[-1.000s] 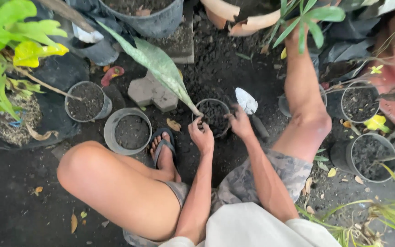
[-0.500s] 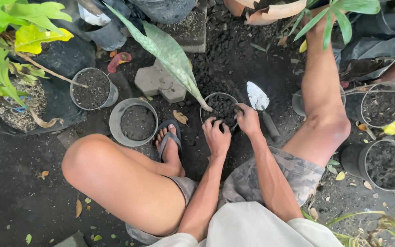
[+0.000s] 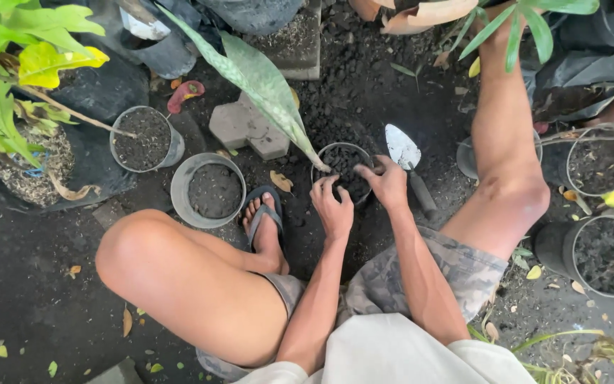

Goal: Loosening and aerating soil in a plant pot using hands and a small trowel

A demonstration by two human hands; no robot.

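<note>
Both my hands are on the small pot [image 3: 342,171] now, w/ the long mottled leaf [image 3: 264,82] standing in it. Half a sec ago the left hand [image 3: 333,208] sat just near of the rim; it's since crept up, fingers [image 3: 321,186] curled over the near-left edge by the leaf base. Right hand [image 3: 386,181] stayed at the right rim, fingers bent down into the dark soil, pressing, not gripping anything. Looks like I'm firming soil round the plant. Pot sits on the ground between my knees, just far of my sandal [image 3: 261,213]. Trowel [image 3: 408,160] lies right of it, untouched, blade pointing far. Two soil-filled pots [image 3: 211,188] stand off to the left.
</note>
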